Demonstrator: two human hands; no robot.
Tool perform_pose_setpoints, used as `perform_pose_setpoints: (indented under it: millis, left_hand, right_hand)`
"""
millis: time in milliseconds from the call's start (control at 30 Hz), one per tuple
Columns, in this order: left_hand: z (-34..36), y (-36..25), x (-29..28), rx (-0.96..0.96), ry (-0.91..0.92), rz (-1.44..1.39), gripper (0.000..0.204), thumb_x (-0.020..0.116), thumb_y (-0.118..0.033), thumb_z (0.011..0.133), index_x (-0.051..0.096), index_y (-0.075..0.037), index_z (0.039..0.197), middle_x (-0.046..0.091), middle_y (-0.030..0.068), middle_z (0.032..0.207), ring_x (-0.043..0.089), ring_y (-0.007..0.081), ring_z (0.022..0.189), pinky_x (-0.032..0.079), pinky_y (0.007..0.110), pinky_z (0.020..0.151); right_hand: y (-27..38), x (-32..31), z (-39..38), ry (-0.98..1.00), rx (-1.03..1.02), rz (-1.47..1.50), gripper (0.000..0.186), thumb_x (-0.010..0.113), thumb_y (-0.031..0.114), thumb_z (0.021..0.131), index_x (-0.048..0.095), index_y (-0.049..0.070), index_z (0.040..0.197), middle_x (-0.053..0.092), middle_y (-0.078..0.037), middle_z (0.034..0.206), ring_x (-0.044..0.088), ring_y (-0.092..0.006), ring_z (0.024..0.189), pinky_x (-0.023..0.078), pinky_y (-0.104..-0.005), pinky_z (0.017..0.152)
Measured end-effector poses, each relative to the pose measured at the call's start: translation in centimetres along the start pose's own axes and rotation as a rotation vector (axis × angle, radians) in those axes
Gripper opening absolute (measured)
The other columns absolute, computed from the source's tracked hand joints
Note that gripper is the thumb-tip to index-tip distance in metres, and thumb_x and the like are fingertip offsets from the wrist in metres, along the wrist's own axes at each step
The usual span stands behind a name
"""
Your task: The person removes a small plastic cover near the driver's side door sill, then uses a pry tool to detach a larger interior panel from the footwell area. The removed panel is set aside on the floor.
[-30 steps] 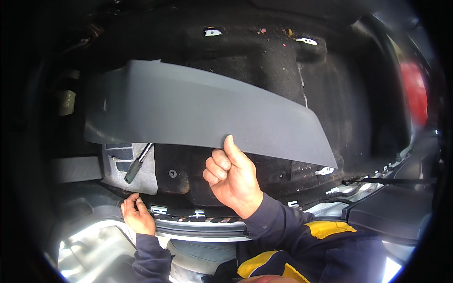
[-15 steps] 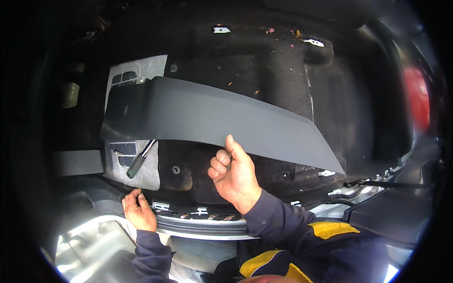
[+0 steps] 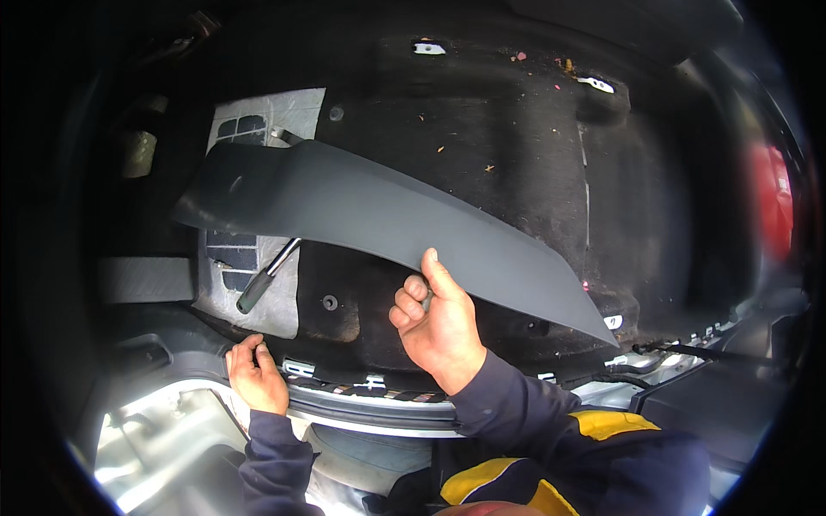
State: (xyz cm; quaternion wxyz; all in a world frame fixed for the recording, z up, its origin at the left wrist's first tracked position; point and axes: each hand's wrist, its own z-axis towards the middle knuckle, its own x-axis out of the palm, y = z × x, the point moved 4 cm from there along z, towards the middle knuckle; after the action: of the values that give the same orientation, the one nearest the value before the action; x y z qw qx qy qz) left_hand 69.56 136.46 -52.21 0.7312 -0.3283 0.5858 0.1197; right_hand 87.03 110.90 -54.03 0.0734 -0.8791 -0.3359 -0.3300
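Observation:
My right hand [image 3: 439,328] grips the lower edge of a long, curved grey trim panel [image 3: 379,206]; the thumb lies on its face and the other fingers curl beneath. The panel is tilted, its pointed end at the right and its broad end at the left. Beside the dark sill edge, my left hand [image 3: 256,376] has its fingers bent together against the black trim [image 3: 185,340]; whether they pinch something is hidden. Partly under the panel, a ratchet-like tool with a dark handle [image 3: 255,291] and shiny shaft lies on a pale printed sheet [image 3: 280,316].
Black carpet [image 3: 465,112] lines the vehicle floor, with scattered debris and white metal brackets [image 3: 428,48]. White clips [image 3: 375,381] line the near sill. A grey block-like piece [image 3: 146,279] lies at left, and a red lamp-like part [image 3: 770,202] shows at right.
The panel has tilted further, its left end rising and its pointed right end dropping. My right hand keeps its grip; my left hand stays at the sill. The whole view has shifted slightly.

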Motion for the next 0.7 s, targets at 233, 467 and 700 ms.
perform_pose_setpoints:
  millis: [233,467,700]
  left_hand:
    - [0.04,-0.30,-0.22,0.038,-0.024,-0.004,0.015,0.066,-0.001,0.096,0.077,-0.002,0.107,0.074,0.0133,0.099,0.065,0.0349,0.095,0.053,0.044,0.087]
    - [0.17,-0.49,-0.37,0.065,-0.027,0.007,0.016,0.066,0.000,0.094,0.077,-0.002,0.106,0.075,0.0123,0.099,0.065,0.0340,0.094,0.053,0.044,0.086]
    - [0.16,-0.37,-0.29,0.057,-0.032,-0.004,0.016,0.067,0.000,0.093,0.077,-0.003,0.105,0.074,0.0130,0.097,0.066,0.0354,0.093,0.053,0.045,0.087]
  right_hand:
    - [-0.25,-0.29,-0.13,0.060,0.016,-0.004,0.022,0.065,0.036,0.113,0.057,0.017,0.104,0.053,-0.001,0.083,0.041,-0.0110,0.062,0.040,-0.0322,0.063]
    - [-0.24,-0.46,-0.10,0.067,-0.052,-0.094,0.023,0.065,0.037,0.113,0.063,0.014,0.109,0.064,-0.005,0.097,0.041,-0.0103,0.060,0.042,-0.0319,0.062]
    - [-0.19,-0.20,-0.29,0.012,-0.079,-0.140,0.026,0.066,0.037,0.112,0.061,0.013,0.122,0.069,-0.011,0.118,0.039,-0.0087,0.057,0.042,-0.0290,0.061]
